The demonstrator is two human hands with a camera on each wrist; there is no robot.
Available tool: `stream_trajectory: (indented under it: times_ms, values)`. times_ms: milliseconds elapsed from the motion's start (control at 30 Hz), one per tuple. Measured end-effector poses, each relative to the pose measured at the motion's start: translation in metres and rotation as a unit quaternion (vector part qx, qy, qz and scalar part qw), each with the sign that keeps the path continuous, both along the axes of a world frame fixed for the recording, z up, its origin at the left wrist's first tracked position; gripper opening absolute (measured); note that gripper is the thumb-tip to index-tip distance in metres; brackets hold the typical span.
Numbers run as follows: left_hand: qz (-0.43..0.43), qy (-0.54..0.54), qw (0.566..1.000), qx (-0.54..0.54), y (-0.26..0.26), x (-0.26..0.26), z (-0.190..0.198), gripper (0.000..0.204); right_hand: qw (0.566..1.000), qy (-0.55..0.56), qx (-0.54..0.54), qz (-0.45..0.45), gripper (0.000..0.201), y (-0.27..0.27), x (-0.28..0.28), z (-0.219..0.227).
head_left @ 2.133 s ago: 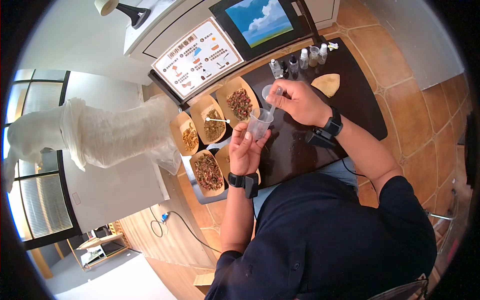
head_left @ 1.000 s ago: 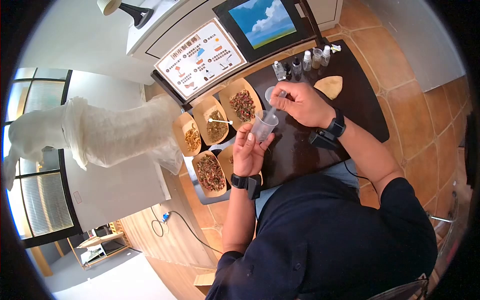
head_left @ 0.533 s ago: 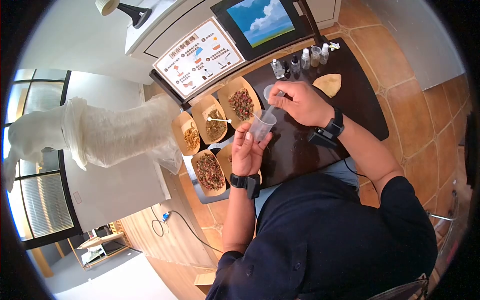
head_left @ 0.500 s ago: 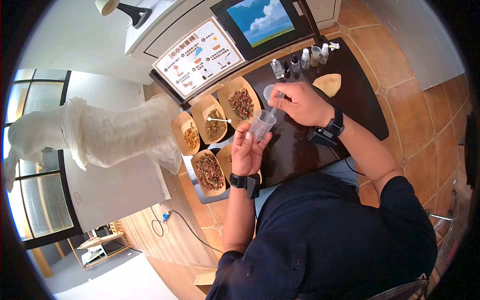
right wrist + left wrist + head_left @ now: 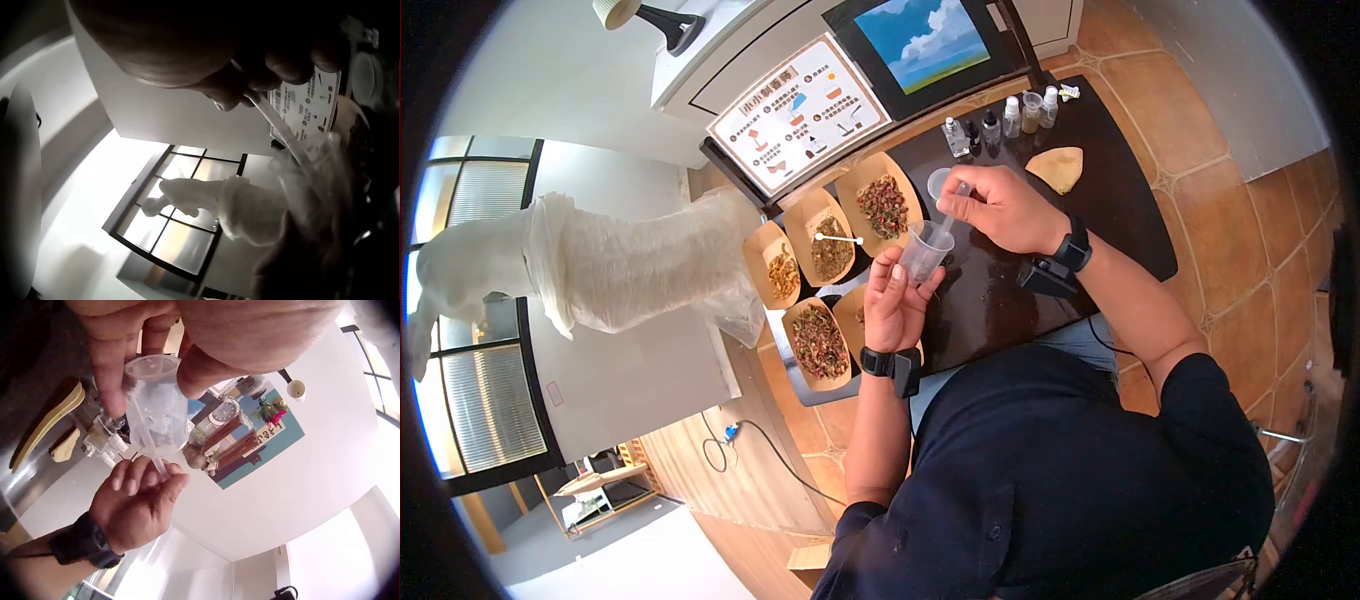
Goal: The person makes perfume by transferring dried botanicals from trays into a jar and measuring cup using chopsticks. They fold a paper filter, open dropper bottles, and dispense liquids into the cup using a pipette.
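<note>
Left wrist view alone showed thin clear plastic pipette (image 5: 145,434) entering clear plastic cup (image 5: 156,403), pinched by right hand (image 5: 134,503); left hand (image 5: 892,300) gripped cup. Kraft paper trays of dried botanicals (image 5: 832,248) lay beside.

cup (image 5: 924,250): clear plastic | tabletop (image 5: 1000,300): dark, glossy | trays (image 5: 830,245): kraft paper

A dark counter (image 5: 1100,200) stands on a floor of large orange-brown tiles (image 5: 1230,230). Behind it, a white cabinet (image 5: 730,50) carries a framed picture of blue sky and clouds (image 5: 920,40) and an instruction card (image 5: 800,110). To the left, a white figure wrapped in plastic film (image 5: 600,260) stands before dark-framed windows (image 5: 470,400) letting in daylight. A wood-panelled wall (image 5: 740,480) has a cable plugged into it.
</note>
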State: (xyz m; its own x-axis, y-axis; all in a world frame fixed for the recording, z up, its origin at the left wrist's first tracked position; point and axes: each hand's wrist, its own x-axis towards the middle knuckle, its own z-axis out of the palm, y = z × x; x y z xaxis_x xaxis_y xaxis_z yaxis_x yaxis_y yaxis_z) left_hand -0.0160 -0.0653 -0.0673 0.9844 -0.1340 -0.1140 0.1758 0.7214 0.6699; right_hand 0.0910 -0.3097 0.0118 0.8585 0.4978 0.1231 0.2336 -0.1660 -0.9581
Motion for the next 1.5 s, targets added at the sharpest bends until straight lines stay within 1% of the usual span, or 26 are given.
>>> stream_trajectory:
  times_ms: [67, 100, 167, 200, 267, 300, 367, 400, 467, 600, 667, 700, 767, 800, 867, 900, 967, 1100, 1167, 1200, 1267, 1300, 1367, 1400, 1467, 1500]
  values:
    - [0.003, 0.005, 1.000, -0.005, 0.000, 0.000, 0.000, 0.027, 0.994, -0.051, 0.080, -0.053, 0.026, 0.005, -0.002, -0.002]
    - [0.003, 0.006, 1.000, -0.005, 0.000, -0.001, 0.000, 0.027, 0.994, -0.050, 0.079, -0.053, 0.026, 0.003, -0.002, 0.001]
    - [0.002, 0.005, 1.000, -0.001, 0.001, 0.000, 0.000, 0.027, 0.999, -0.025, -0.030, -0.003, 0.023, -0.004, -0.001, 0.010]
    - [0.002, 0.005, 1.000, -0.001, 0.001, -0.001, 0.000, 0.027, 0.999, -0.025, -0.030, -0.003, 0.023, -0.002, -0.002, 0.007]
    - [0.002, 0.005, 1.000, -0.005, 0.001, -0.001, -0.001, 0.027, 0.994, -0.057, 0.075, -0.056, 0.024, 0.004, -0.003, 0.000]
    - [0.002, 0.006, 1.000, -0.006, 0.000, -0.001, -0.001, 0.027, 0.994, -0.056, 0.075, -0.056, 0.024, 0.002, -0.003, 0.001]
    - [0.001, 0.008, 1.000, 0.000, 0.001, -0.001, -0.001, 0.027, 0.999, -0.037, -0.022, -0.007, 0.022, -0.003, -0.002, 0.006]
    - [0.001, 0.008, 1.000, 0.000, 0.001, -0.001, -0.001, 0.027, 0.999, -0.036, -0.022, -0.007, 0.022, -0.001, -0.002, 0.004]
    - [0.000, 0.007, 1.000, -0.007, 0.000, -0.001, 0.000, 0.027, 0.994, -0.069, 0.067, -0.056, 0.024, 0.004, -0.004, 0.000]
    - [0.005, 0.010, 1.000, 0.000, 0.000, -0.002, 0.000, 0.027, 0.999, -0.033, -0.019, -0.010, 0.021, 0.000, -0.004, 0.003]
    - [0.002, 0.008, 1.000, -0.005, 0.000, -0.002, 0.000, 0.027, 0.995, -0.014, 0.085, -0.056, 0.024, 0.005, -0.007, 0.001]
    - [0.002, 0.008, 1.000, -0.006, 0.000, -0.002, -0.001, 0.027, 0.995, -0.014, 0.085, -0.056, 0.024, 0.003, -0.006, 0.000]
    - [0.002, 0.002, 1.000, -0.003, 0.001, -0.002, -0.002, 0.027, 0.996, -0.084, -0.009, -0.022, 0.022, 0.000, -0.002, -0.001]
    - [0.002, 0.003, 1.000, -0.002, 0.001, -0.002, -0.001, 0.027, 0.996, -0.084, -0.009, -0.022, 0.022, 0.002, -0.004, -0.001]
    - [0.000, 0.007, 1.000, -0.002, 0.000, -0.002, -0.001, 0.026, 0.995, -0.004, 0.083, -0.048, 0.024, 0.005, -0.007, 0.001]
    - [0.000, 0.008, 1.000, -0.002, 0.000, -0.002, -0.001, 0.026, 0.995, -0.004, 0.083, -0.048, 0.024, 0.003, -0.006, -0.001]
    - [0.000, 0.008, 1.000, 0.004, 0.000, -0.001, 0.000, 0.026, 0.995, -0.092, -0.012, -0.031, 0.022, 0.001, -0.002, -0.003]
    - [0.005, 0.019, 1.000, 0.003, -0.003, -0.002, 0.002, 0.024, 0.995, 0.002, 0.081, -0.057, 0.024, 0.002, -0.007, 0.001]
    - [0.008, 0.018, 1.000, 0.005, -0.003, -0.001, 0.003, 0.024, 0.989, -0.135, -0.007, -0.055, 0.022, 0.002, -0.002, -0.006]
    - [0.008, 0.018, 1.000, 0.005, -0.003, -0.001, 0.004, 0.024, 0.989, -0.135, -0.006, -0.055, 0.022, 0.002, -0.004, -0.005]
    - [0.007, 0.020, 1.000, 0.006, -0.003, -0.001, 0.005, 0.024, 0.994, 0.004, 0.092, -0.059, 0.023, 0.004, -0.007, -0.001]
    - [0.007, 0.019, 1.000, 0.006, -0.004, -0.001, 0.005, 0.024, 0.994, 0.004, 0.092, -0.059, 0.023, 0.003, -0.006, -0.001]
    - [0.007, 0.019, 1.000, 0.002, -0.003, -0.001, 0.005, 0.024, 0.991, -0.108, 0.001, -0.074, 0.022, 0.001, -0.004, -0.002]
    - [0.008, 0.019, 1.000, 0.003, -0.003, -0.002, 0.006, 0.024, 0.992, -0.107, 0.001, -0.073, 0.022, 0.002, -0.004, -0.002]
    - [0.010, 0.020, 1.000, 0.006, -0.005, -0.002, 0.006, 0.025, 0.994, 0.003, 0.096, -0.047, 0.023, 0.005, -0.004, -0.004]
    - [0.008, 0.020, 1.000, 0.004, -0.005, -0.001, 0.005, 0.025, 0.994, 0.003, 0.095, -0.048, 0.023, 0.004, -0.004, -0.004]
